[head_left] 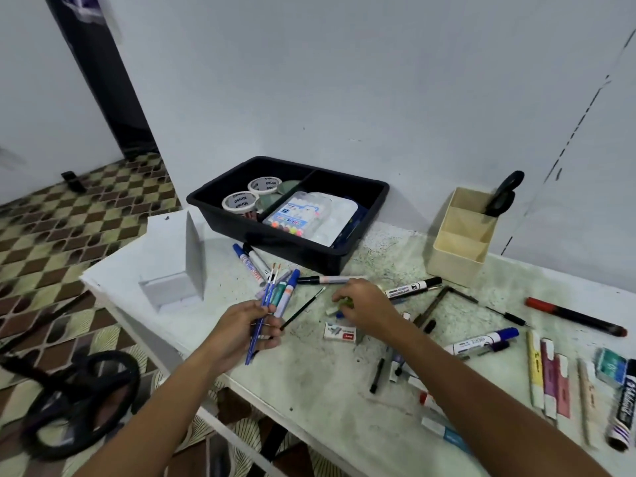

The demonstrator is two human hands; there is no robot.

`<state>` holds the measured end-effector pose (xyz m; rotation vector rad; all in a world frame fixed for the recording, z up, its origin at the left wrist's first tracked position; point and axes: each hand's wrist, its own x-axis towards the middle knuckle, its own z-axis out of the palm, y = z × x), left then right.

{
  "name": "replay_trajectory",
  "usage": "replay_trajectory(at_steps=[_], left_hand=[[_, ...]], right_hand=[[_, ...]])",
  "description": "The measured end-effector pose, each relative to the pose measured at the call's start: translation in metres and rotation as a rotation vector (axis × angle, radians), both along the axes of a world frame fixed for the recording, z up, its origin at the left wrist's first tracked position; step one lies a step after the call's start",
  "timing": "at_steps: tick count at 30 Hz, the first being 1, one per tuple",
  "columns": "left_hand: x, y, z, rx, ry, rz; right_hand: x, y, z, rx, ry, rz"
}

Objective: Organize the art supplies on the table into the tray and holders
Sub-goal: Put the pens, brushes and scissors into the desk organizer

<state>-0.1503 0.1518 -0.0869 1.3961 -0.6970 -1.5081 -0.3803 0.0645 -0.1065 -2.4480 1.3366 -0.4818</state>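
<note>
My left hand [246,327] grips a bundle of blue paintbrushes and markers [275,294] above the table's left part. My right hand [364,306] reaches down at the table's middle, its fingers curled on a small green object [345,302] next to a white eraser [331,311]. A black tray [373,197] at the back holds tape rolls [239,200], a pack of coloured pens [297,215] and a white palette. A cream holder [457,266] at the back right has black scissors [500,196] in it. A white holder [179,259] stands at the left.
Loose markers [411,287], a red pen [574,316], a staple box [339,332], erasers and packaged sticks [550,376] lie scattered over the stained white table [327,390]. Its front and left edges are near my arms. A black object lies on the checkered floor at the left.
</note>
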Motion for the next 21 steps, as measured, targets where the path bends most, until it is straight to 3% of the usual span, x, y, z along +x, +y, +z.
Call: replay_trajectory(at_steps=[5, 11, 21], left_hand=[[0.019, -0.013, -0.005, -0.008, -0.009, -0.037], [0.034, -0.022, -0.009, 0.019, 0.042, -0.069], [0.046, -0.03, -0.013, 0.033, 0.046, -0.102]], right_hand=[[0.03, -0.007, -0.002, -0.07, -0.001, -0.088], [0.04, -0.027, 0.005, 0.1, 0.217, -0.114], [0.025, -0.035, 0.004, 0.151, 0.157, 0.027]])
